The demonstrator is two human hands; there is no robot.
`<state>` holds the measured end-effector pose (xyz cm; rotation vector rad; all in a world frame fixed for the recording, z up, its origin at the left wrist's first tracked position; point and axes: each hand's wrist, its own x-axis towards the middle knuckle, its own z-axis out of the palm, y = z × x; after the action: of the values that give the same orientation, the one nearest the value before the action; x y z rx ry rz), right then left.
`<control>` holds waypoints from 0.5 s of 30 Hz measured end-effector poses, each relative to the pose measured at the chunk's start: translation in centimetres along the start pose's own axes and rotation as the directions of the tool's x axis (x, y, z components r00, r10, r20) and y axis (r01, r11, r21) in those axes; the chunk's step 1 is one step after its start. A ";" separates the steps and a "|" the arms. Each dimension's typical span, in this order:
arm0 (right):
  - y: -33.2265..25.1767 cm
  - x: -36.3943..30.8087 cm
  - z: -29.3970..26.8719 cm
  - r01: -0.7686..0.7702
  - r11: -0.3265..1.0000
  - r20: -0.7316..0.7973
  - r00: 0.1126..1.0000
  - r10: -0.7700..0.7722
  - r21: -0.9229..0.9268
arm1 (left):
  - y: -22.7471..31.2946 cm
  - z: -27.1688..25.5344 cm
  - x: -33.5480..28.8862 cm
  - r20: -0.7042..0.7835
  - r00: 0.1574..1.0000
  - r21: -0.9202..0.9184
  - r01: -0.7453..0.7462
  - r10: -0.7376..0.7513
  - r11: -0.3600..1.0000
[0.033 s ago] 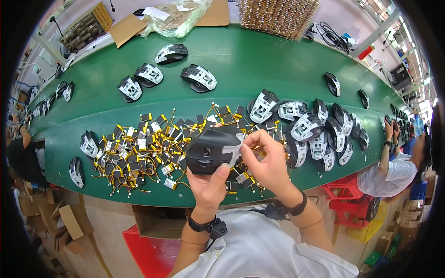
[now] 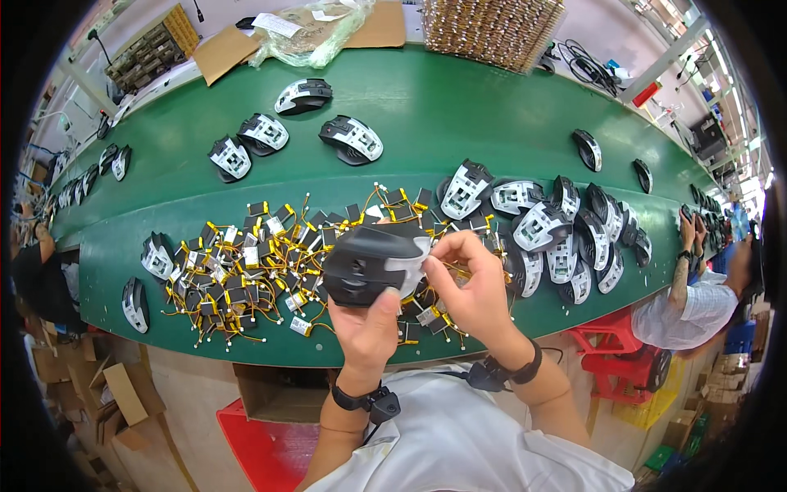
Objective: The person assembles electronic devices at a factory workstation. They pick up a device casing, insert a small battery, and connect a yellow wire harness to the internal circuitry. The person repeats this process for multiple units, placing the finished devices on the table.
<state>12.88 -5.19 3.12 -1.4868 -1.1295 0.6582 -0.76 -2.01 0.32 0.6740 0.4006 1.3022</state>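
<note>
A partly assembled computer mouse (image 2: 367, 256), black on top with a white section at its right end, is held over the table at the middle. My left hand (image 2: 367, 332) grips it from below and the near side, thumb up against its near edge. Thumb and index finger of my right hand (image 2: 471, 279) are pinched together at the white end; anything small between those fingertips is hidden. Beneath and around both hands spreads a pile of small battery packs (image 2: 246, 271) with yellow tape and thin wires.
More half-built mice (image 2: 545, 225) are heaped to the right, and others (image 2: 352, 138) stand farther back on the green table (image 2: 459, 98). A stacked tray (image 2: 492, 33) and clear plastic wrap (image 2: 316, 37) lie at the far edge. A person (image 2: 689, 303) sits at the right.
The mouse has tipped slightly and shifted a little to the left in my left hand. My right fingertips stay at its white end.
</note>
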 end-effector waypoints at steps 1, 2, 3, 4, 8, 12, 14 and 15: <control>-0.1 0.0 -0.1 -0.052 0.997 -0.005 0.999 0.053 0.061 | 0.5 0.3 0.2 0.006 1.000 -0.032 0.021 -0.021 0.999; -0.3 0.0 -0.2 -0.104 0.987 -0.003 0.994 0.105 0.124 | 0.8 0.5 0.4 0.011 0.999 -0.062 0.041 -0.040 0.997; -0.4 0.0 -0.2 -0.154 0.971 0.001 0.988 0.157 0.185 | 0.5 0.3 0.3 0.009 1.000 -0.047 0.028 -0.028 0.999; 1.1 -0.1 -0.3 0.011 0.996 0.028 1.000 -0.013 0.091 | 0.1 -0.1 0.1 0.007 1.000 -0.031 0.016 -0.015 0.999; -0.3 0.1 -1.6 -0.296 0.922 0.238 0.942 0.238 0.250 | 0.8 0.0 0.2 0.060 0.998 -0.060 0.032 -0.028 0.998; 0.0 -0.2 -1.8 -0.289 0.932 0.223 0.945 0.241 0.220 | 1.0 0.5 0.3 0.037 0.999 -0.075 0.041 -0.038 0.996; -0.2 -0.4 -1.5 -0.218 0.959 0.175 0.967 0.187 0.181 | 0.8 0.4 0.1 0.016 0.999 -0.059 0.039 -0.038 0.997; -0.2 -0.4 -1.5 -0.189 0.972 0.173 0.971 0.164 0.139 | 0.8 0.3 0.0 0.020 0.999 -0.057 0.040 -0.039 0.998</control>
<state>13.99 -6.24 3.65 -1.4309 -1.0478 0.9830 -1.19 -1.94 1.04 0.6265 0.3578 1.2643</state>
